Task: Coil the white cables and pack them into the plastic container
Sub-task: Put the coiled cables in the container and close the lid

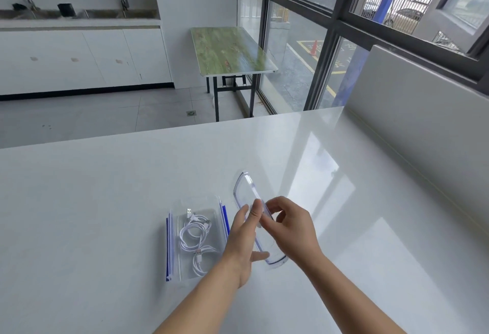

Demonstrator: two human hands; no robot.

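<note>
The clear lid (255, 214) is held tilted on edge between the left hand (244, 243) and the right hand (289, 230), fingers closed on it. Beside them, the plastic container (195, 241) already holds the coiled white cables (197, 238); only closing appears left.

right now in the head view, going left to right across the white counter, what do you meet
plastic container with the coiled white cables inside → left hand → clear lid held tilted on edge → right hand

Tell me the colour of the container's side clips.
Blue side clips, seen in the head view.
</note>
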